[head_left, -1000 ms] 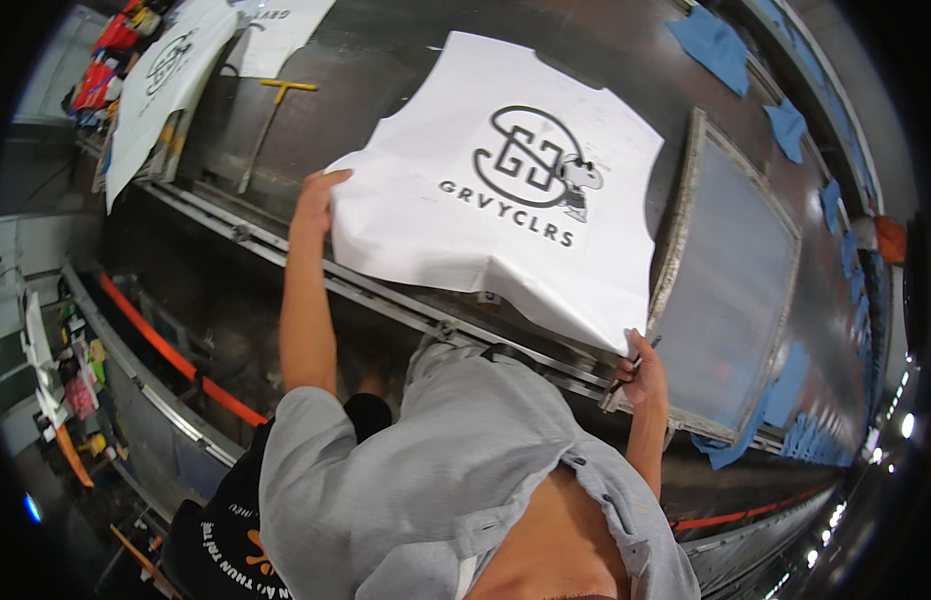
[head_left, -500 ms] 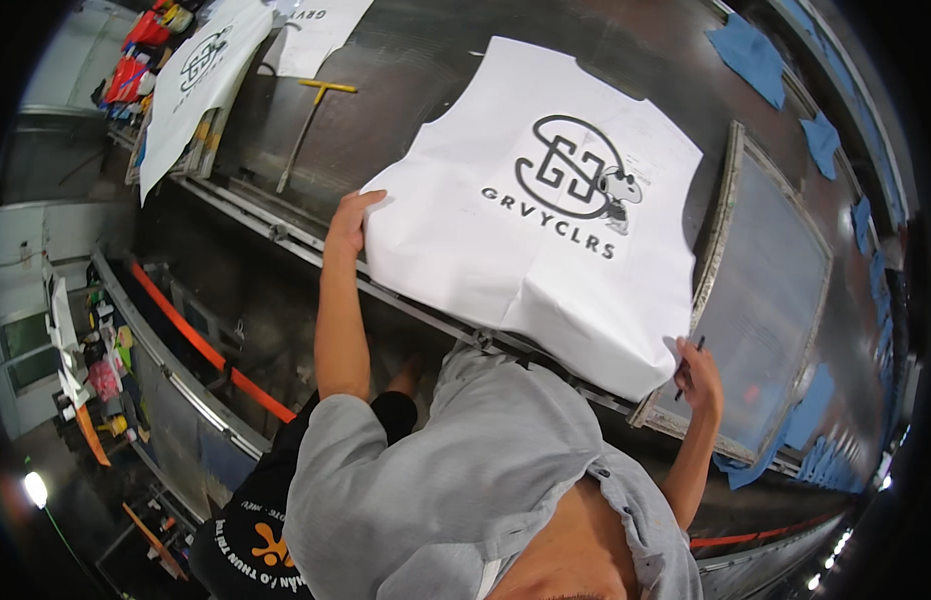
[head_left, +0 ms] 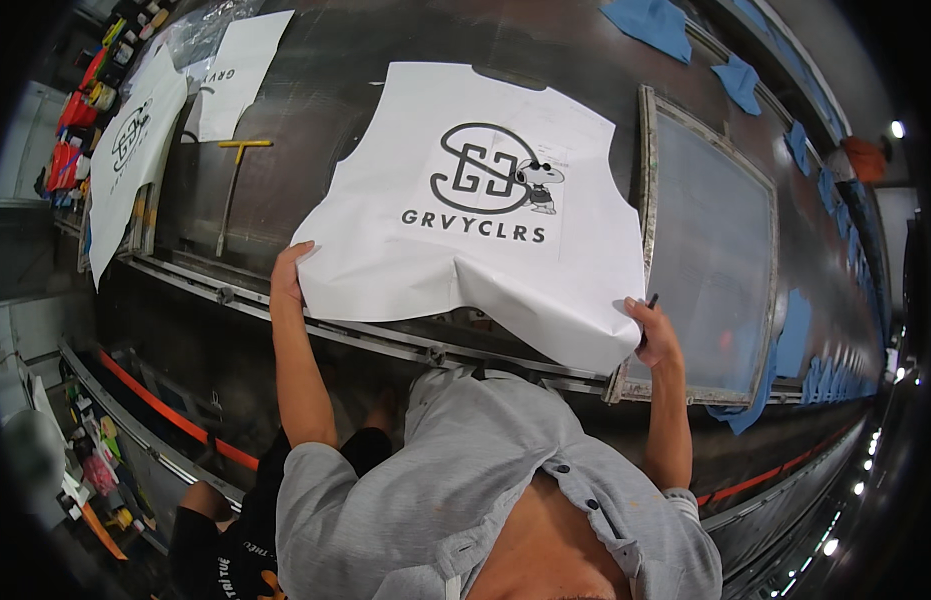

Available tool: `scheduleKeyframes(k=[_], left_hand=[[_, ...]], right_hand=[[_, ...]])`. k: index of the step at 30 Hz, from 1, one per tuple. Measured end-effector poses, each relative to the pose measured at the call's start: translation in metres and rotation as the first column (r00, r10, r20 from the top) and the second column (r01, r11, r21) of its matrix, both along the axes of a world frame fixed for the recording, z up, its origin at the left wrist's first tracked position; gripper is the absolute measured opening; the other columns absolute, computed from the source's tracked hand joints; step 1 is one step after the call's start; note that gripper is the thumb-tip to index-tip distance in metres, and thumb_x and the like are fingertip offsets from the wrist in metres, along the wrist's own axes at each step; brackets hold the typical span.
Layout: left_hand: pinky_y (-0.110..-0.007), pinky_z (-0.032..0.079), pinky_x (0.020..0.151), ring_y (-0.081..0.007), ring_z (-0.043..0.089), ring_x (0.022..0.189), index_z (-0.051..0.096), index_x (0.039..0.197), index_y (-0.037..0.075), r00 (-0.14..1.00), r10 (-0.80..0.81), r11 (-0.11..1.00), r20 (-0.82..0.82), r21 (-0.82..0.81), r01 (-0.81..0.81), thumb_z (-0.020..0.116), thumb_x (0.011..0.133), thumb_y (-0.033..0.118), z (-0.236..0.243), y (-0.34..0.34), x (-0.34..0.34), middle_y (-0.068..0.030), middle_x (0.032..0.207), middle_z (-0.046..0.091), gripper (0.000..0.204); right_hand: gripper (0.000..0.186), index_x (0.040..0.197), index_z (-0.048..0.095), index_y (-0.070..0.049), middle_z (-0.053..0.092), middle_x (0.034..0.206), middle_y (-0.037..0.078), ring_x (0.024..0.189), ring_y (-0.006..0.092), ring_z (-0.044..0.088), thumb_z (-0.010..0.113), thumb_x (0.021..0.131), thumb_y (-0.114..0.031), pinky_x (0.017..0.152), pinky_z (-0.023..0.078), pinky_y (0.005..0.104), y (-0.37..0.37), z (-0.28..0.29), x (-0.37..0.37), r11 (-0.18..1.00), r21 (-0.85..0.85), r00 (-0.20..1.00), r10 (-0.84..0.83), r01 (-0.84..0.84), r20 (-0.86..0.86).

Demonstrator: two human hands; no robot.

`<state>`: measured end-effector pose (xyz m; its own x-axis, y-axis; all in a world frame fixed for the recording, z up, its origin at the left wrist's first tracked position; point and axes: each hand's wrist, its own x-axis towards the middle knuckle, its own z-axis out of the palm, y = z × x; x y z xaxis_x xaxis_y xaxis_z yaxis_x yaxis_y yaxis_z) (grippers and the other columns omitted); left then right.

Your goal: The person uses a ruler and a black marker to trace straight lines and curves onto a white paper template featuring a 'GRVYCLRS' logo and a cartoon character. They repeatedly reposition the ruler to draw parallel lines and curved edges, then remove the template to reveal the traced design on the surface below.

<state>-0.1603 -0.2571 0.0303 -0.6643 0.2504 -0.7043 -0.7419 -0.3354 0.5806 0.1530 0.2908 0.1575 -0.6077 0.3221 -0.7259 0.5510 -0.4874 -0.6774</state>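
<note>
A large white paper sheet (head_left: pixel 375 210), cut like a shirt panel, lies over the dark table in front of me. It bears a black round emblem (head_left: pixel 475 170) with lettering under it and a small cartoon dog (head_left: pixel 540 185). My left hand (head_left: pixel 288 275) pinches the sheet's near left corner, thumb on top. At the near right corner, my right hand (head_left: pixel 655 335) is closed on the sheet's edge, with a dark pen (head_left: pixel 652 301) sticking up from its fingers. Between my hands the near edge buckles up in a fold, raised off the table rail.
Right of the sheet lies a framed mesh screen (head_left: pixel 715 240). Blue cloths (head_left: pixel 650 28) hang along the far edge. At left are a yellow-handled T-shaped tool (head_left: pixel 243 160) and other printed sheets (head_left: pixel 247 70). A person in black (head_left: pixel 240 540) is beside me at lower left.
My view has shifted, so the table sits further left in it. The sheet's near edge has risen into a fold in the middle. My right hand now grips the right corner more fully.
</note>
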Motion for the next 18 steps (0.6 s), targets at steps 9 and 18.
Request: scheduleKeyframes(k=[9, 18], left_hand=[[-0.048, 0.059, 0.088, -0.0374, 0.071, 0.097, 0.055, 0.13, -0.009, 0.999, -0.047, 0.999, 0.008, -0.02, 0.047, 0.068, 0.083, 0.022, -0.004, -0.012, -0.001, -0.0243, 0.113, 0.068, 0.058], [-0.04, 0.062, 0.074, -0.0287, 0.074, 0.08, 0.066, 0.11, -0.007, 0.979, -0.045, 0.999, -0.197, -0.022, 0.042, 0.07, 0.084, 0.016, 0.032, -0.008, 0.009, -0.018, 0.094, 0.072, 0.035]], right_hand=[[0.049, 0.12, 0.057, 0.005, 0.069, 0.099, 0.015, 0.082, 0.0226, 0.071, 0.071, 0.087, -0.028, 0.071, 0.059, 0.0353, -0.014, 0.047, -0.023, 0.996, 0.092, 1.0, 0.007, -0.009, 0.024], [0.042, 0.115, 0.062, 0.005, 0.071, 0.102, 0.015, 0.086, 0.0244, 0.072, 0.072, 0.088, -0.025, 0.078, 0.06, 0.0364, 0.004, 0.048, -0.018, 0.982, -0.033, 0.982, -0.188, 0.187, -0.028]])
